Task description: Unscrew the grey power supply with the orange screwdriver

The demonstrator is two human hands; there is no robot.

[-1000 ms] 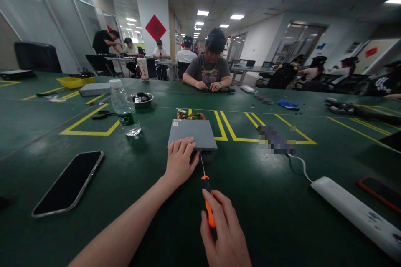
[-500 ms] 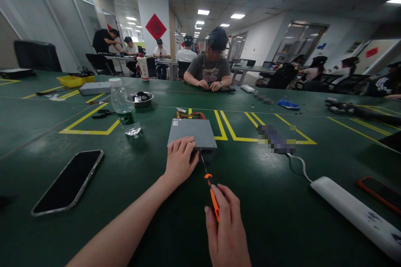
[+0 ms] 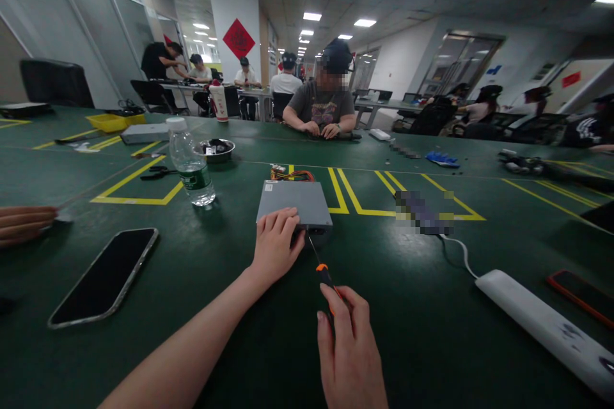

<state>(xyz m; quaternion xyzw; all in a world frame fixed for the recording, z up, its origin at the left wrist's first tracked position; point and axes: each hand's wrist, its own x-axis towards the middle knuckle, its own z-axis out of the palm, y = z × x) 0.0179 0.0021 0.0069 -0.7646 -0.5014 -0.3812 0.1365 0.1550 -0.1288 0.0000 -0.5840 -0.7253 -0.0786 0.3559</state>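
Observation:
A grey computer power supply (image 3: 292, 200) lies on the green table, its bundle of coloured cables (image 3: 293, 174) at the far side. My left hand (image 3: 275, 243) grips its near left corner, with fingers across the top and the thumb down by the near face. Closed around the handle of an orange and black screwdriver (image 3: 324, 273) is my right hand (image 3: 352, 339). The thin shaft slants up and away, its tip at the near face of the power supply. Whether the tip sits in a screw is too small to tell.
Left are a phone (image 3: 105, 278), a water bottle (image 3: 189, 166), a metal bowl (image 3: 218, 149) and another person's hand (image 3: 26, 225). A white power strip (image 3: 542, 329) with a cable lies right. Across the table sits a person (image 3: 322, 102); a blue glove (image 3: 442, 160) lies farther right.
Another person's hand has come in at the left edge. My right hand has shifted slightly on the screwdriver, covering more of the orange handle. My left hand and the power supply stay put.

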